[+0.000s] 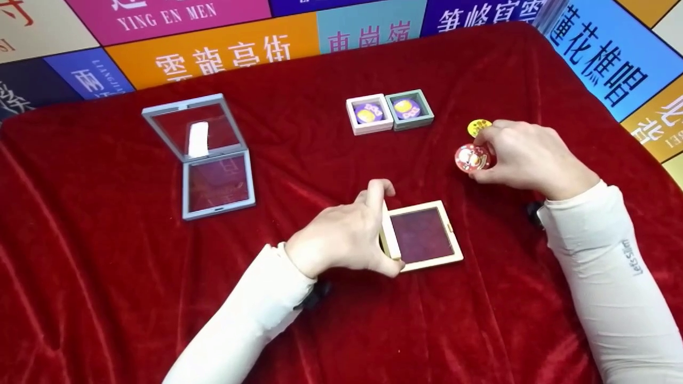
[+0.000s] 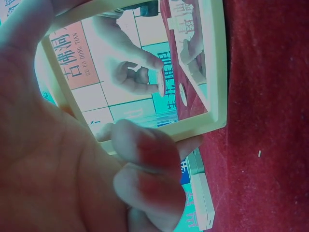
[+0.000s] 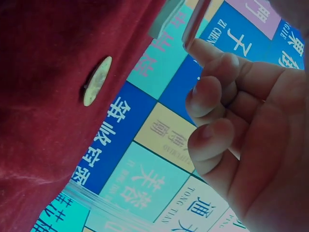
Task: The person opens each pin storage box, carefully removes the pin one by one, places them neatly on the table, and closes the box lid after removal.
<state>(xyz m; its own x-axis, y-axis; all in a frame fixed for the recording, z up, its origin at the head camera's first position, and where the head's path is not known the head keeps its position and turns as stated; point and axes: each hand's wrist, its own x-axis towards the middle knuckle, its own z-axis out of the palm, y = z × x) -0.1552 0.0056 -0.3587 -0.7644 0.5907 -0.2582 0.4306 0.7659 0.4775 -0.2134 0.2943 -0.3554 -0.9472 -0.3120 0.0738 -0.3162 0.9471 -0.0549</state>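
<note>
A cream display frame (image 1: 452, 234) lies unfolded on the red cloth, one half flat and the other raised nearly upright. My left hand (image 1: 347, 234) grips the raised half (image 2: 219, 72) by its edges; its clear film reflects a hand in the left wrist view. Over to the right, my right hand (image 1: 525, 154) pinches a round red badge (image 1: 470, 158) with a cartoon print between thumb and finger. That badge appears edge-on (image 3: 197, 21) in the right wrist view. Just beyond the right fingers, a yellow round badge (image 1: 477, 126) lies on the cloth.
A blue-grey frame (image 1: 185, 193) stands open at the left, its top half tilted up. Toward the back, a white case (image 1: 368, 130) and a green case (image 1: 414, 124) sit side by side, each with a purple badge. Colourful lettered panels (image 1: 213, 58) border the cloth (image 1: 106, 266).
</note>
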